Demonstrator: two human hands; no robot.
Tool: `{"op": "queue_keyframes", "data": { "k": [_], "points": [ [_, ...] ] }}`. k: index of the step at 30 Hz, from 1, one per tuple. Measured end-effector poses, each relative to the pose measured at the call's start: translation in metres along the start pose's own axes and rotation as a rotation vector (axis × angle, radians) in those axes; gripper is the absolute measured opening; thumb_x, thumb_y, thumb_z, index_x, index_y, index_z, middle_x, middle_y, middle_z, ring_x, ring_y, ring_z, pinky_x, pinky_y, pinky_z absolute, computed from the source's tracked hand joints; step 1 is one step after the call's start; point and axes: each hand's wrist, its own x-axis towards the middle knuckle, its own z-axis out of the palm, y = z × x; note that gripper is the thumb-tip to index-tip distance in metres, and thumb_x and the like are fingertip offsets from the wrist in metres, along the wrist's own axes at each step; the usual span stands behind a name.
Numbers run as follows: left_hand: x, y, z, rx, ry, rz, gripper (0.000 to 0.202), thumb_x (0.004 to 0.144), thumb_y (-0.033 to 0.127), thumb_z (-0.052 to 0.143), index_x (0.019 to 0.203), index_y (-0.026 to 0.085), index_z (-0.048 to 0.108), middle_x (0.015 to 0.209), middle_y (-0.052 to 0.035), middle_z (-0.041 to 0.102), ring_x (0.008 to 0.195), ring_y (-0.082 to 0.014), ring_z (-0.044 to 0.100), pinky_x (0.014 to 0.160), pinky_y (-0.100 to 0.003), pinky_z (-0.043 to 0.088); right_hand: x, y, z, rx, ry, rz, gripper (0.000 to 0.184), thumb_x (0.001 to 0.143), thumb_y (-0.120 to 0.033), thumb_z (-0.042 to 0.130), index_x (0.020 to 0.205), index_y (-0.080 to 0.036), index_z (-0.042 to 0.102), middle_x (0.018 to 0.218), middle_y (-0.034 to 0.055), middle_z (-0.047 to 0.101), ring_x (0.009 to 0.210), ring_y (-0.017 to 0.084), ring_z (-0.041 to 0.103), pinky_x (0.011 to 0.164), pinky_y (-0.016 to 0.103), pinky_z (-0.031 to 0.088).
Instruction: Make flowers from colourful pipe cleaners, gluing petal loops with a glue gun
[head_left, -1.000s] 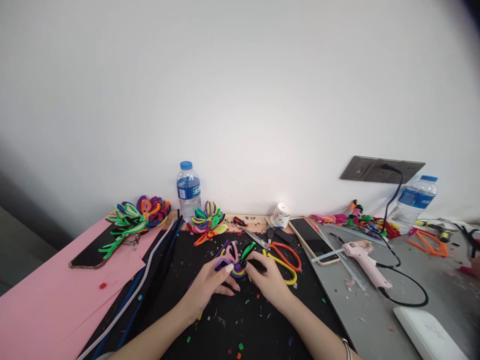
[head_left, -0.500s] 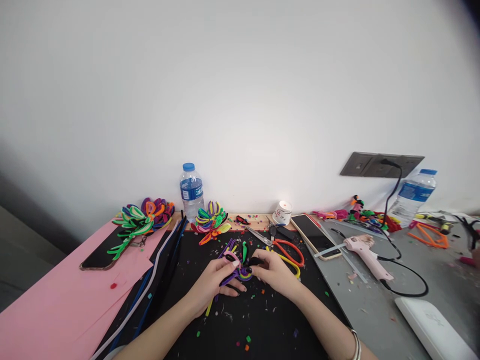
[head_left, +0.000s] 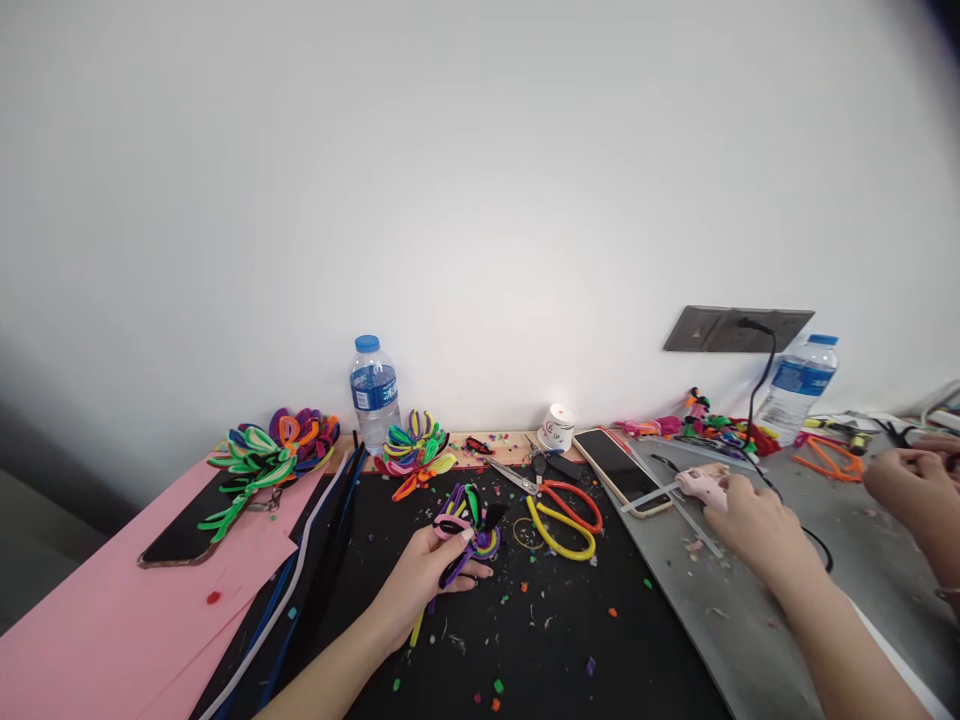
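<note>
My left hand (head_left: 437, 570) pinches a pipe-cleaner figure (head_left: 486, 542) in purple, pink, green, yellow and black, held just above the black mat (head_left: 555, 620). My right hand (head_left: 757, 525) is closed around the handle of a pale pink hot glue gun (head_left: 703, 485), which lies on the grey table at the right. A clear glue stick (head_left: 649, 497) sticks out from the gun's left end. Between my hands lie scissors (head_left: 559, 515) with one orange and one yellow handle loop, blades pointing to the back left.
Finished pipe-cleaner flowers (head_left: 415, 450) stand by a water bottle (head_left: 373, 392). A phone (head_left: 622, 470) and paper cup (head_left: 556, 428) are behind the scissors. Pink paper (head_left: 112, 610) lies left. The gun's black cord (head_left: 765, 380) runs to the wall socket. A co-worker's hands (head_left: 911, 480) are far right.
My right hand has left the pipe-cleaner figure and moved right onto the glue gun. My left hand still holds the figure. The co-worker's hands have come into view at right.
</note>
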Motion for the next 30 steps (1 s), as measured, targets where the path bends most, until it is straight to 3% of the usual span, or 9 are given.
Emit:
{"op": "queue_keyframes", "data": {
  "k": [4,9,14,16,19,22,24,26,30],
  "points": [
    [0.0,0.001,0.002,-0.001,0.012,-0.003,0.037,0.07,0.043,0.068,0.09,0.015,0.055,0.08,-0.0072,0.071,0.071,-0.0195,0.07,0.06,-0.025,0.052,0.005,0.013,0.011,-0.188,-0.084,0.084,0.029,0.073,-0.028,0.05,0.098,-0.013,0.056,0.098,0.0297,0.056,0.096,0.04,0.056,0.065,0.043,0.041],
    [0.0,0.001,0.003,0.006,0.015,0.012,0.034,0.072,0.041,0.066,0.091,0.015,0.053,0.078,-0.0069,0.071,0.069,-0.0181,0.07,0.06,-0.023,0.052,0.012,0.006,0.013,-0.176,-0.116,0.149,0.042,0.071,-0.035,0.05,0.105,-0.011,0.051,0.102,0.0288,0.056,0.096,0.042,0.055,0.069,0.044,0.042],
    [0.002,-0.001,0.0,0.01,-0.016,0.014,0.034,0.074,0.04,0.065,0.093,0.015,0.052,0.08,-0.0074,0.071,0.07,-0.0181,0.07,0.06,-0.023,0.052,0.015,0.006,0.013,-0.133,-0.177,0.147,0.045,0.073,-0.028,0.045,0.11,-0.003,0.047,0.104,0.0293,0.052,0.094,0.038,0.058,0.07,0.039,0.044],
    [0.003,-0.002,-0.001,0.013,-0.021,0.014,0.035,0.074,0.041,0.065,0.093,0.015,0.052,0.08,-0.0075,0.071,0.07,-0.0183,0.07,0.06,-0.023,0.052,0.009,0.004,0.014,-0.11,-0.124,0.149,0.044,0.077,-0.032,0.042,0.109,-0.003,0.048,0.102,0.0283,0.052,0.091,0.038,0.059,0.067,0.039,0.044],
    [0.003,-0.002,-0.001,0.01,-0.01,0.01,0.036,0.073,0.042,0.066,0.093,0.015,0.052,0.08,-0.0078,0.071,0.07,-0.019,0.071,0.06,-0.023,0.052,0.0,0.002,0.017,-0.052,0.069,0.119,0.046,0.079,-0.037,0.04,0.111,-0.007,0.048,0.102,0.0244,0.052,0.085,0.035,0.06,0.063,0.039,0.044],
    [0.003,-0.002,-0.001,0.008,0.0,0.007,0.035,0.073,0.041,0.065,0.093,0.015,0.052,0.081,-0.0083,0.072,0.071,-0.0195,0.071,0.06,-0.023,0.053,-0.004,0.0,0.02,0.082,0.298,-0.017,0.042,0.074,-0.035,0.046,0.109,-0.011,0.052,0.099,0.0186,0.055,0.085,0.032,0.059,0.065,0.038,0.044],
    [0.004,-0.002,0.0,0.005,0.001,0.01,0.034,0.074,0.04,0.065,0.092,0.014,0.053,0.082,-0.0087,0.072,0.07,-0.0191,0.071,0.06,-0.023,0.053,-0.006,-0.005,0.018,0.212,0.36,-0.143,0.039,0.07,-0.036,0.05,0.101,-0.013,0.057,0.093,0.0149,0.058,0.086,0.03,0.057,0.068,0.037,0.044],
    [0.004,-0.002,0.0,0.0,0.011,0.02,0.033,0.074,0.039,0.065,0.091,0.014,0.053,0.082,-0.0089,0.072,0.069,-0.0187,0.071,0.058,-0.022,0.052,-0.009,-0.013,0.012,0.374,0.259,-0.195,0.036,0.069,-0.038,0.052,0.095,-0.015,0.06,0.082,0.0099,0.061,0.077,0.027,0.058,0.065,0.034,0.044],
    [0.004,-0.001,0.001,-0.02,0.039,0.027,0.028,0.075,0.035,0.065,0.088,0.013,0.053,0.078,-0.0079,0.071,0.069,-0.0189,0.071,0.058,-0.021,0.052,-0.02,-0.041,-0.007,0.789,-0.239,-0.146,0.036,0.072,-0.047,0.054,0.084,-0.014,0.06,0.057,0.0023,0.055,0.05,0.016,0.05,0.047,0.026,0.039]
  ]
}}
